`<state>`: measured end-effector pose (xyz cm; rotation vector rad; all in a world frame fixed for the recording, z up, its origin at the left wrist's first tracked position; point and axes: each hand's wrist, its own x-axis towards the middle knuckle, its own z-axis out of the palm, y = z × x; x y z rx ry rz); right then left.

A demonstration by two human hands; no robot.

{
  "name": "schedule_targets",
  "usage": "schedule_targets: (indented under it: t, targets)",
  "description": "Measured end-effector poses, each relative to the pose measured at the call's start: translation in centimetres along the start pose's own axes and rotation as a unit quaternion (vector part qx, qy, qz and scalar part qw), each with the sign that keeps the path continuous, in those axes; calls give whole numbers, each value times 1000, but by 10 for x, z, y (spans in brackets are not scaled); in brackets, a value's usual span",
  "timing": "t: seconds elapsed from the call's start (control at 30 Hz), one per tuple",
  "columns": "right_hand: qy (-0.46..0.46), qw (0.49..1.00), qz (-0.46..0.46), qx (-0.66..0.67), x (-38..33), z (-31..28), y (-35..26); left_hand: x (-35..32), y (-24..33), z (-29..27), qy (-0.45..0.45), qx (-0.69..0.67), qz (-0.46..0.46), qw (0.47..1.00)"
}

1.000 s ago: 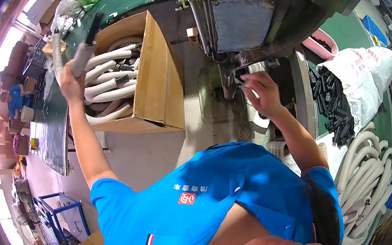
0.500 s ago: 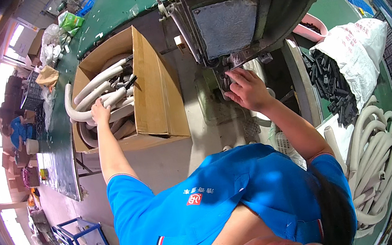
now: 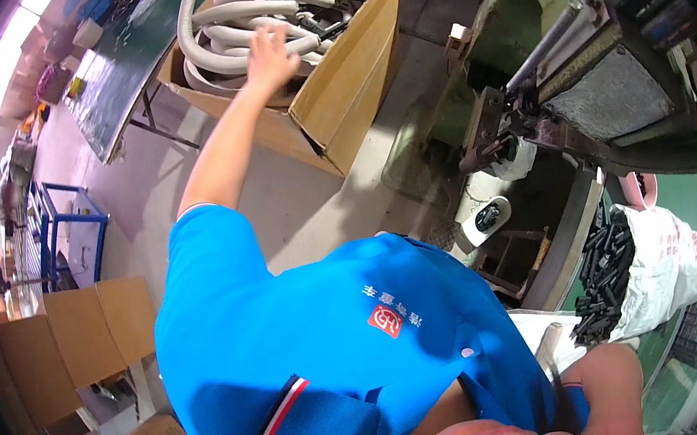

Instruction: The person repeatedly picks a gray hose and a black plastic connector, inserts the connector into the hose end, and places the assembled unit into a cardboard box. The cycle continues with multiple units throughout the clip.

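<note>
My left hand is over the pale grey curved tubes piled in an open cardboard box. Its fingers are spread and it appears to grip nothing; whether the fingertips touch a tube is hard to tell. Several tubes carry black end pieces, which point toward the box's right wall. Of my right side only the bent arm shows at the lower right edge; that hand is out of sight. A dark metal machine stands to the right of the box, with neither hand on it.
A white container with black bits sits below the machine. Farther right, black plastic pieces spill from a white sack near a pink container. To the left are a blue metal frame and cardboard boxes.
My view has swung left and my body has turned. My right hand has left the machine and gone out of view. The left hand stays over the tubes, its fingers now spread.
</note>
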<state>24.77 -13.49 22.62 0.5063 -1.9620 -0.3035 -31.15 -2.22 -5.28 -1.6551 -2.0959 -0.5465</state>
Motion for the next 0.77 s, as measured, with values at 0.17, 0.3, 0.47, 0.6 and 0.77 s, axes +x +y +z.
schedule_targets:
  t: [0.17, 0.3, 0.47, 0.6, 0.77]
  targets:
    - [28, 998, -54, -15, 14, -6, -8, -112, 76, 8, -217, -23, -36, 975]
    - [38, 996, -74, -21, 26, -6, -11, -169, 120, 12, -334, -76, -76, 936]
    - [70, 992, -98, -25, 34, -21, -15, -196, 147, 0, -370, -108, -86, 919]
    - [90, 989, -115, -26, 39, -31, -23, -199, 149, -10, -360, -106, -101, 921]
    - [115, 985, -125, -27, 34, -35, -33, -191, 152, -11, -345, -108, -86, 928]
